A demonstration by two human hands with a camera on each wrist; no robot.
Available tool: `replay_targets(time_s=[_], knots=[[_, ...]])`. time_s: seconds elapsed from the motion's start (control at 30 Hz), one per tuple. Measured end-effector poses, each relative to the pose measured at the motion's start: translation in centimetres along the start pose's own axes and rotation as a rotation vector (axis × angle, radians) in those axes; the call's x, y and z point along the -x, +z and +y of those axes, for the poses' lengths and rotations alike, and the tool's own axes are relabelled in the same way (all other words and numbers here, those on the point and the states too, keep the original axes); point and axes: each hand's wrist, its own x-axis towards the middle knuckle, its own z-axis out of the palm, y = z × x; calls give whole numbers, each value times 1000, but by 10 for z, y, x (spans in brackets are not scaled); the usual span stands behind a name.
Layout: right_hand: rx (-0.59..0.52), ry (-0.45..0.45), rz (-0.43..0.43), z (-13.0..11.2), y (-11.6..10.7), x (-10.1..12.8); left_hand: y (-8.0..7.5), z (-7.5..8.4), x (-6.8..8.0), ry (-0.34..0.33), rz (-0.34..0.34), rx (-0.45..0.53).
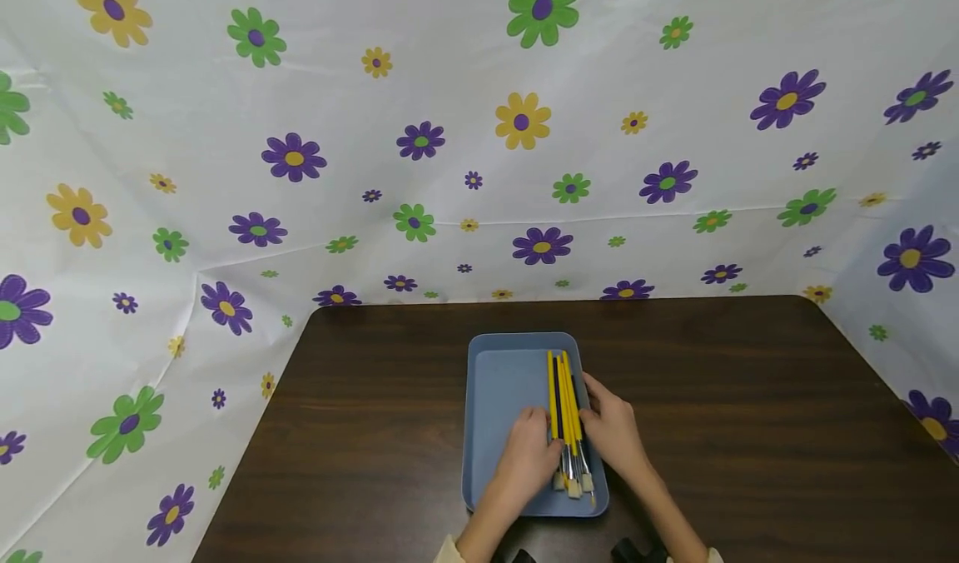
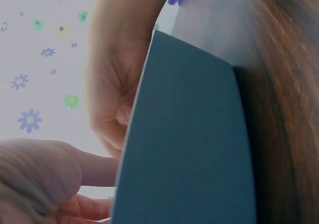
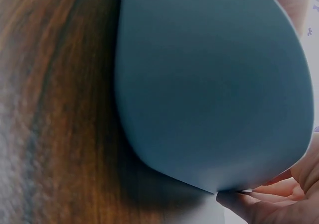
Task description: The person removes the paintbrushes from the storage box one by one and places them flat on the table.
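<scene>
Several paintbrushes (image 1: 567,405) with yellow and dark handles lie side by side along the right of a blue-grey tray (image 1: 504,471), bristles toward the person. My left hand (image 1: 527,455) is over the tray at the bundle's left side, its thumb at the brushes near the ferrules. The tips of its other fingers are hidden. At the bundle's right side my right hand (image 1: 618,434) reaches over the tray's rim, thumb close against the handles and index finger stretched along the edge. Both wrist views show mostly the tray's outer wall (image 2: 189,134), which hides the brushes.
The tray rests on a dark wood-grain table (image 1: 360,430). A white cloth with printed flowers (image 1: 449,171) hangs behind it and at the sides. Small black objects (image 1: 633,551) show by the wrists at the bottom edge.
</scene>
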Motion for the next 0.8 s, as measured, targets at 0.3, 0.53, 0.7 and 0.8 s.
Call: replay_targets(time_s=[0.3,0.53,0.7,0.8], knots=[[-47,38,33,3,-1,-1,11,-9,-7,-27,61,167],[-44,34,44,3,-3,-2,11,-14,-15,-29,69,204],[-46,37,23,3,-1,-1,15,-14,-17,-28,81,143],[-46,41,16,2,1,-1,15,-14,-18,-42,77,120]])
